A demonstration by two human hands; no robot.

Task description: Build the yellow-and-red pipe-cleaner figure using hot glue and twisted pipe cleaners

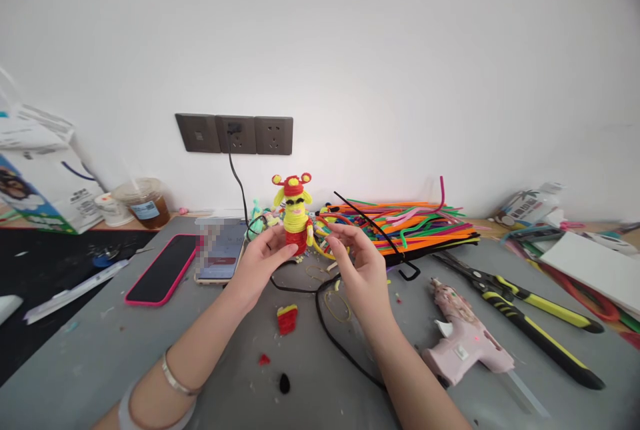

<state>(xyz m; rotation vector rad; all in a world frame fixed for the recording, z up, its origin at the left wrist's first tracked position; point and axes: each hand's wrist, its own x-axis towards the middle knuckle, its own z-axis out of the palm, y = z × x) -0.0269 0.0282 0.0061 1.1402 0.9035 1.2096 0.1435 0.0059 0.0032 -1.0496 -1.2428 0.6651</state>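
Note:
A small red and yellow pipe-cleaner figure [295,220] with a red hat, dark eyebrows and pink lips stands upright in front of me. My left hand [265,257] grips its red lower body, thumb across the front and the other fingers behind. Just to the figure's right, my right hand [361,263] is raised with fingers curved and apart, nothing seen in them. On the table below lie a red piece with a yellow edge [287,321], a red scrap [264,359] and a black teardrop-shaped piece [285,383].
Many coloured pipe cleaners [420,223] are piled against the wall. A pink glue gun [457,343] and yellow-black cutters [515,303] lie at right; a black cable [333,337] crosses the middle. Leftward are a pink-cased phone [163,273], another phone [220,260] and a drink cup [145,203].

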